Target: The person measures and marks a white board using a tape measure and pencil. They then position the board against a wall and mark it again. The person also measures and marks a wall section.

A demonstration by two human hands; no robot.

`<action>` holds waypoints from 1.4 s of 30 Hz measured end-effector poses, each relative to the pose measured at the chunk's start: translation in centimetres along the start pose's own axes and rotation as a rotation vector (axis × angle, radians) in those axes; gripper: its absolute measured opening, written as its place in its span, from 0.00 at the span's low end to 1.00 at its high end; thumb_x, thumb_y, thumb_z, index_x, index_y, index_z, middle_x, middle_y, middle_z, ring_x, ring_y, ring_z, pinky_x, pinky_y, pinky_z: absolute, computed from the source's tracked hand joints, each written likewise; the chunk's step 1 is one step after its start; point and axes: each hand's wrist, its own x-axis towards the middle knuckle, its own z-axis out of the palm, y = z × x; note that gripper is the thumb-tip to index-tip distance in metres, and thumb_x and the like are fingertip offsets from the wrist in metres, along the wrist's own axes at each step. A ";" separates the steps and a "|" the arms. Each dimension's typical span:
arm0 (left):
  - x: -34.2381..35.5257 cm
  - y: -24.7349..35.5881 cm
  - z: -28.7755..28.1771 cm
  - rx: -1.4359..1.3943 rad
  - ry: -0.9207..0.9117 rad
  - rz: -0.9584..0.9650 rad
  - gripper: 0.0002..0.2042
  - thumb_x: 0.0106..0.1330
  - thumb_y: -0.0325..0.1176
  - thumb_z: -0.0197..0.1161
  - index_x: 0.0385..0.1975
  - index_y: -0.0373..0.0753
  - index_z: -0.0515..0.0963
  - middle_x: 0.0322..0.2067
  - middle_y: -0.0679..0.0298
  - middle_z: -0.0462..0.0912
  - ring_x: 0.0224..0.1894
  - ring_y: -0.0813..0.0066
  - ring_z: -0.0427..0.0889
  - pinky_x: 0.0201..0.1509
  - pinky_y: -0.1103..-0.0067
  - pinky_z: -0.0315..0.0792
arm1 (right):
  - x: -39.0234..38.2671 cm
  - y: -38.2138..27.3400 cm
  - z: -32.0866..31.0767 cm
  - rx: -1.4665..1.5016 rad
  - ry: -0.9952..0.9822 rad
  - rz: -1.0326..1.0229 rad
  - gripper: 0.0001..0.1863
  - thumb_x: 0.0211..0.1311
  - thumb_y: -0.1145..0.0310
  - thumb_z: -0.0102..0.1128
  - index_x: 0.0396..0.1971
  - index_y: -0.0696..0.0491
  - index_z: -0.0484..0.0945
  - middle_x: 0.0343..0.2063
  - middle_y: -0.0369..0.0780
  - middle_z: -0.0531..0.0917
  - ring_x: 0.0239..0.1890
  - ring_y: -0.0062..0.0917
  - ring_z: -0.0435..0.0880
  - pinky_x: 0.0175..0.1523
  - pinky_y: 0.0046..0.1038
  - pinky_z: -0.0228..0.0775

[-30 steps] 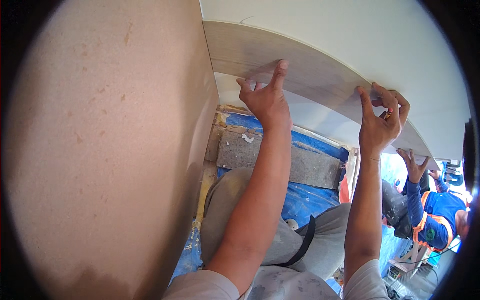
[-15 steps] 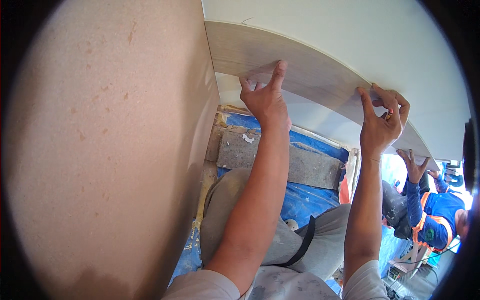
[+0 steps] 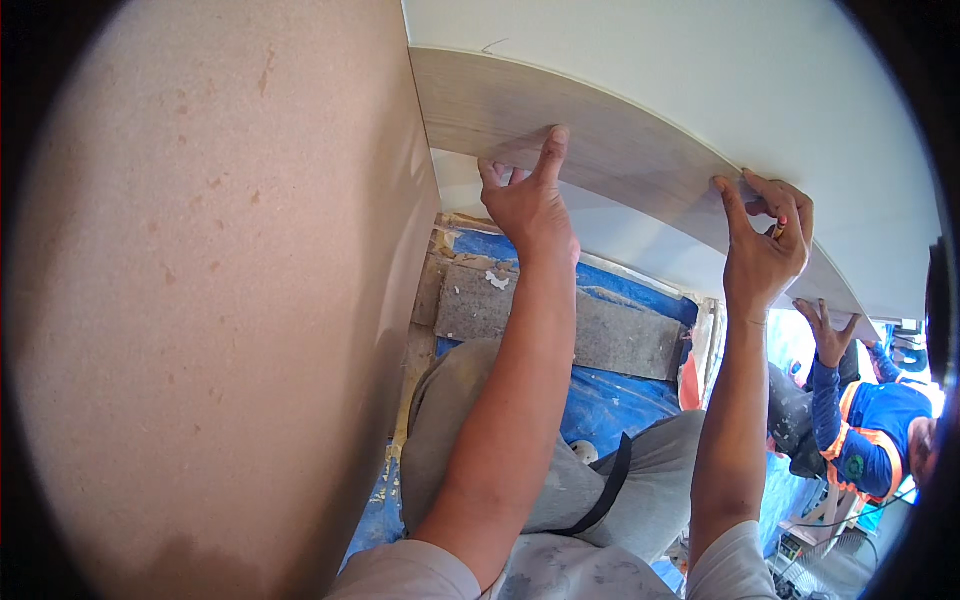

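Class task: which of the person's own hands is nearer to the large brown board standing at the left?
Left. The left hand presses the grey plank close to the brown board; the right hand grips the plank farther along, toward the co-worker.

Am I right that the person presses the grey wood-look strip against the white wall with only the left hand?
Not quite: the head view shows both hands on it. The left hand and the right hand both press the grey wood-look strip against the white wall.

Building site, interior fit-out: bare brown wall board [image 3: 200, 300], blue tarpaulin [image 3: 610, 400] over floor, co-worker in orange safety vest [image 3: 870, 450].
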 end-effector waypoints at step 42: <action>-0.1 0.4 0.5 0.014 0.028 0.054 0.41 0.55 0.39 0.83 0.67 0.36 0.67 0.66 0.56 0.72 0.67 0.61 0.71 0.64 0.59 0.71 | 0.4 -1.4 -1.2 -0.012 0.041 0.014 0.11 0.47 0.71 0.84 0.29 0.53 0.87 0.36 0.35 0.83 0.30 0.19 0.78 0.36 0.26 0.72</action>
